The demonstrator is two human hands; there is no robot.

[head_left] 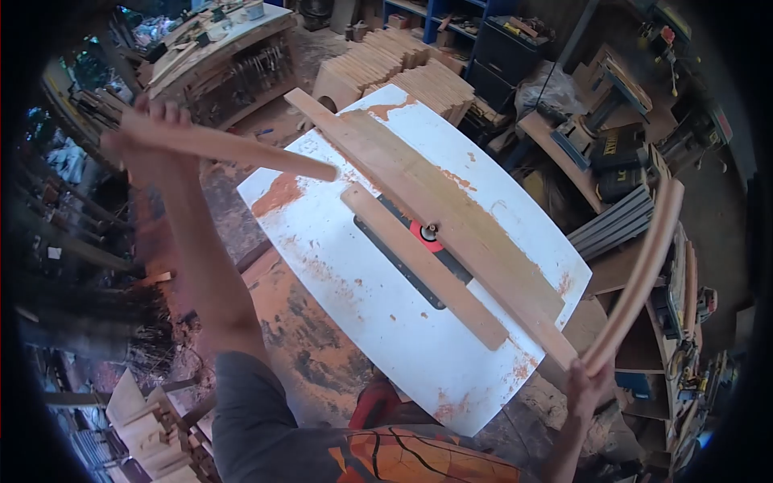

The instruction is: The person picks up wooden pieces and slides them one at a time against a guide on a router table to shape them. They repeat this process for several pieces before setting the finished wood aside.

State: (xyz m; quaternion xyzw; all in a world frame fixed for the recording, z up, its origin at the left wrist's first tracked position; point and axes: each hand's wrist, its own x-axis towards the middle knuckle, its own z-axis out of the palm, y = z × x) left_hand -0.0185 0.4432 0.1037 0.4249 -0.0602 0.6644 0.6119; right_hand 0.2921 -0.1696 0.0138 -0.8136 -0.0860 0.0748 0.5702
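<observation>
At the upper left, my left hand (157, 141), slightly blurred, is closed around one end of a wooden strip (250, 153). The strip's other end hangs over the near-left part of the white router table (362, 302). My right hand (590, 385), by the table's right corner, grips the lower end of a grooved wooden strip (642, 282) that rises up and away. Another wooden strip (427, 270) lies flat across the black insert plate (394, 270). Just behind it, the router bit (430, 231) sits in a red ring beside a long wooden fence (459, 213).
Stacked wooden pieces (386, 60) stand behind the table. A cluttered workbench (217, 48) is at the back left. On the right, shelving (560, 149) holds tools and a black case (620, 157). Cut wood (149, 435) lies at the lower left. Sawdust covers the floor.
</observation>
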